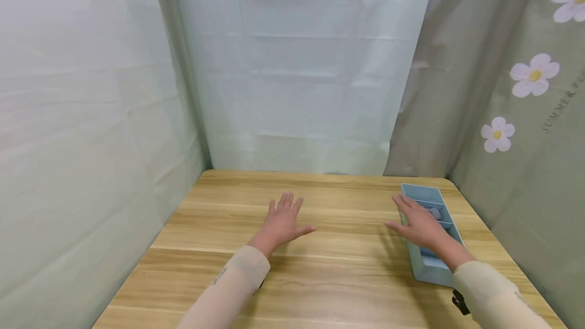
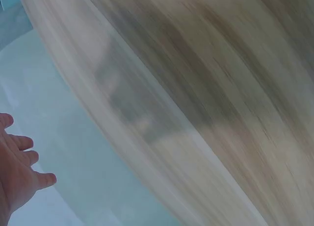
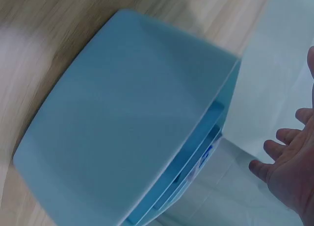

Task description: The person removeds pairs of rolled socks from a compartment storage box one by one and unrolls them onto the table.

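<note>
Along the back and both sides of the wood-grain tabletop (image 1: 338, 258), pale fabric sheets (image 1: 297, 65) hang with visible fold creases; the right-hand one bears white flowers (image 1: 534, 75) with yellow centres and partly legible lettering (image 1: 558, 111). The tabletop shows light and brown streaks, rounded far corners and cast shadows. The blue divided box (image 1: 431, 270) stands near the right edge, a greyish item (image 1: 434, 213) in one compartment. The left hand (image 1: 280, 225) is above mid-tabletop, grip relaxed, fingers spread. The right hand (image 1: 418, 225) overlaps the box's left side in the head view, grip likewise unclenched; contact cannot be determined.
</note>
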`<state>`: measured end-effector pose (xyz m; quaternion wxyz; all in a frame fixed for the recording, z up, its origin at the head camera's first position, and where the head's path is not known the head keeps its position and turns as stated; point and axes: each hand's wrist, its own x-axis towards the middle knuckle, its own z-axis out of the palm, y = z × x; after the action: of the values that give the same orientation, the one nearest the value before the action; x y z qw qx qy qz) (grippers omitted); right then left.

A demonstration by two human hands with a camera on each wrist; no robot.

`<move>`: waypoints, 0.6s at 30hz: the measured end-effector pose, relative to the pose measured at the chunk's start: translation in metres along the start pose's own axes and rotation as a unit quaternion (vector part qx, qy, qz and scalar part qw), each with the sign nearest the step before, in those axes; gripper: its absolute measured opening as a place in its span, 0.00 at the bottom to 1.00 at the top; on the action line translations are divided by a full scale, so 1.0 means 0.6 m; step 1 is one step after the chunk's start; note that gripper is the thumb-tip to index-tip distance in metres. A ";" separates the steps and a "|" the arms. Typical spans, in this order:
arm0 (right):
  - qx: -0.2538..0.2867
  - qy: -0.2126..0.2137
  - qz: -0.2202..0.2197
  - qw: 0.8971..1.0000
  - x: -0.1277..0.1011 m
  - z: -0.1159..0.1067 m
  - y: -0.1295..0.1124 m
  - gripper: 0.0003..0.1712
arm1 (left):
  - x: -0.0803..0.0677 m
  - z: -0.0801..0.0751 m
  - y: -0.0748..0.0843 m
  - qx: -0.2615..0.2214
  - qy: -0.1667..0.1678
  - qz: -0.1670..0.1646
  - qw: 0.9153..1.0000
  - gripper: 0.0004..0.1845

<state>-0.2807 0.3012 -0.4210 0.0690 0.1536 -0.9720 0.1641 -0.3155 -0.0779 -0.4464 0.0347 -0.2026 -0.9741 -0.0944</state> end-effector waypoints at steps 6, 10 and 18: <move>0.003 0.007 -0.010 1.000 -0.015 -0.018 0.018 0.49 | 0.007 0.009 0.032 -0.003 0.005 0.019 1.000 0.52; 0.011 0.007 -0.006 1.000 -0.026 -0.030 0.029 0.48 | 0.012 0.016 0.058 -0.004 0.008 0.031 0.999 0.51; 0.020 0.002 0.014 1.000 -0.038 -0.049 0.056 0.48 | 0.022 0.030 0.117 -0.032 -0.002 0.059 0.998 0.49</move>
<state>-0.2677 0.3480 -0.4075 0.0650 0.1408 -0.9704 0.1852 -0.2997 -0.0058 -0.4507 0.0320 -0.2609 -0.9570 -0.1227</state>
